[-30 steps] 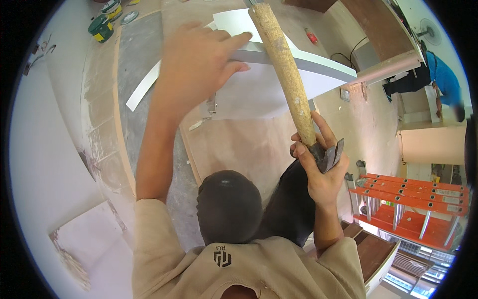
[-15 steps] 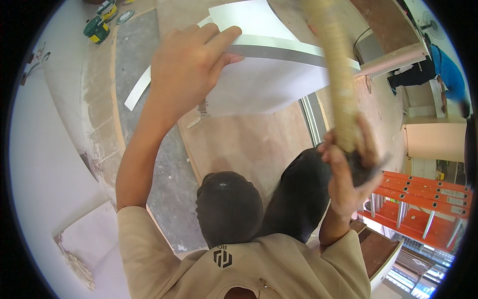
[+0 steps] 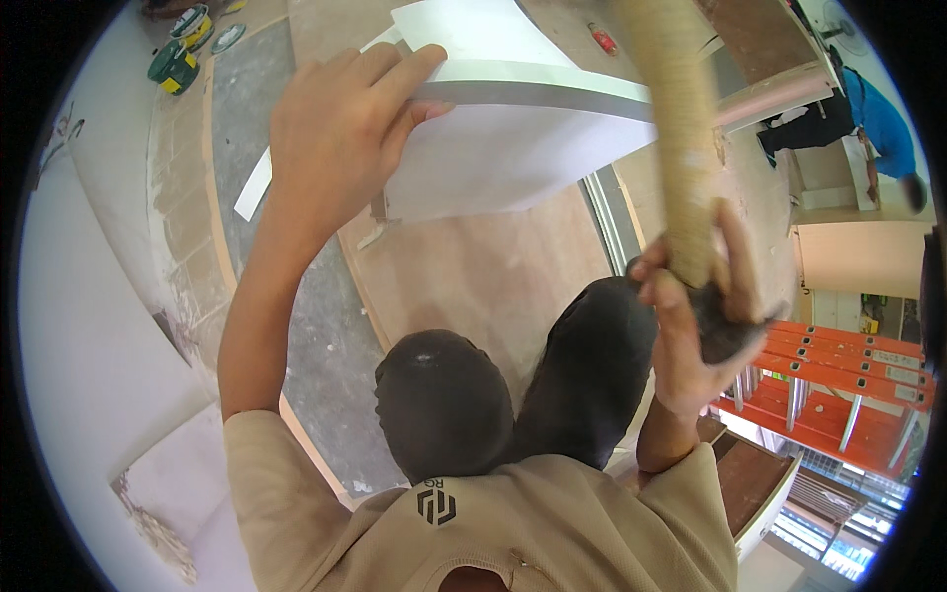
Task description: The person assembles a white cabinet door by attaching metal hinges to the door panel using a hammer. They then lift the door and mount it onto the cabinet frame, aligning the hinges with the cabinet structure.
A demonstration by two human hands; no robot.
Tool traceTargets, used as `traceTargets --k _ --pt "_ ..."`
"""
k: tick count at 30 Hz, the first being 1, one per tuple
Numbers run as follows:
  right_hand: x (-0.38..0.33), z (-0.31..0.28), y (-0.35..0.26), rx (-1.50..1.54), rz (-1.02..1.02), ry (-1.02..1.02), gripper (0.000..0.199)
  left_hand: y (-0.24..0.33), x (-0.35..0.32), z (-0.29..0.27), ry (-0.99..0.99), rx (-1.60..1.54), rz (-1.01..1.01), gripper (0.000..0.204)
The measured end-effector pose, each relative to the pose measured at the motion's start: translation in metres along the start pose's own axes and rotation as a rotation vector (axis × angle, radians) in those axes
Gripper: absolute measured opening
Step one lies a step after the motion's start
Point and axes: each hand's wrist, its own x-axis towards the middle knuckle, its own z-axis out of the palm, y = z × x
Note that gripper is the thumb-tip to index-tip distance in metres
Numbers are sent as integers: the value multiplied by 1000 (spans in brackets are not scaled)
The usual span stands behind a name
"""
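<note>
Plywood floor [image 3: 473, 276], grey strip beside it; orange ladder [image 3: 848, 375] at right. Left hand [image 3: 340, 138] clamps the edge of a curved white panel [image 3: 493, 148], fingers over the top, thumb under it. Right hand [image 3: 695, 326] grips a hammer [image 3: 681, 148] near its dark head, wooden handle pointing up across the panel.

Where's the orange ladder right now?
In the head view, the orange ladder lies at the lower right, just beyond the right hand gripping the wooden handle.
</note>
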Motion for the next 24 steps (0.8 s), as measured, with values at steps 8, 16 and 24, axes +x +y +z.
traceTargets --k 8,16,24 --pt "-7 -7 31 -177 158 -57 55 8 -3 -4 -34 32 -1 38" --pt "-16 -63 40 101 72 258 62 37 41 3 -202 27 29 40" --pt "-9 -77 46 133 106 135 57 67 76 37 -377 43 4 39"
